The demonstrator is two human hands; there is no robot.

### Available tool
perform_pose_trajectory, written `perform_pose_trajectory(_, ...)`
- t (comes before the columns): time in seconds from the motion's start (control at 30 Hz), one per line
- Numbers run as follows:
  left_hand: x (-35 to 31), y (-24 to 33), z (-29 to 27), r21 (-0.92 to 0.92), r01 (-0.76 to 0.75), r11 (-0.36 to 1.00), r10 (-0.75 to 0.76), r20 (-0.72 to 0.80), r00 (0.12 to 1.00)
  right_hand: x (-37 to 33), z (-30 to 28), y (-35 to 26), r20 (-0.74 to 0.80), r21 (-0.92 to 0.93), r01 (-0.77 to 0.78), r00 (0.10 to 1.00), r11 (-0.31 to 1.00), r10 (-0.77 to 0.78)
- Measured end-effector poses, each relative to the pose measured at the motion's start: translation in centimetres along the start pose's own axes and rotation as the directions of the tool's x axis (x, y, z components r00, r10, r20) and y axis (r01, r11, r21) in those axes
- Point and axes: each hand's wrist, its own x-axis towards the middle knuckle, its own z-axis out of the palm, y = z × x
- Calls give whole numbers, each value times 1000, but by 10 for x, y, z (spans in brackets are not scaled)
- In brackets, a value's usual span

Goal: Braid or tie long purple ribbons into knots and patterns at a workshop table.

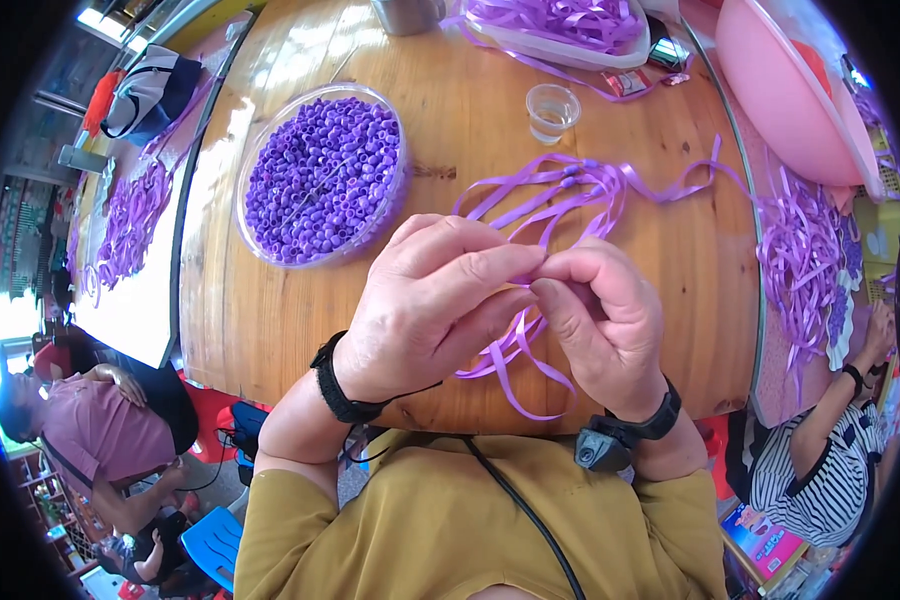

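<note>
My left hand [445, 295] and my right hand [605, 325] meet over the near middle of the wooden table. Both pinch a narrow purple ribbon [515, 385] between thumb and index finger; the exact spot they grip is mostly hidden by the fingertips. Ribbon loops hang below the fingers and spread beyond them on the tabletop. A few purple beads [572, 182] sit on the strands just past my hands. To the left stands a round clear tub [310, 264] full of purple beads [320, 170], with a thin needle-like stick lying across them.
A small clear cup [553, 112] stands beyond the ribbons. At the far edge are a metal cup [407, 15] and a white tray [570, 52] heaped with ribbon. A pink basin [785, 95] and a ribbon pile [800, 270] lie right. Other people sit at both sides.
</note>
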Motion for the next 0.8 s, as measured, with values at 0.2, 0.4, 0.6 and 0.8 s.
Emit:
perform_pose_trajectory(0.2,0,0,-1,130,-59,990,56,27,998,1,-1,0,6,-3,-49,999,999,49)
perform_pose_trajectory(0.4,-8,1,-8,-864,421,278,-477,256,841,4,2,8,52,-60,67,997,996,-64)
perform_pose_trajectory(0.6,-6,1,10,-188,330,925,-350,-83,933,-2,10,14,0,-177,189,981,966,-192)
perform_pose_trajectory(0.8,-3,4,3,-145,357,923,-346,93,934,0,5,-1,-82,-76,41,995,996,-48)
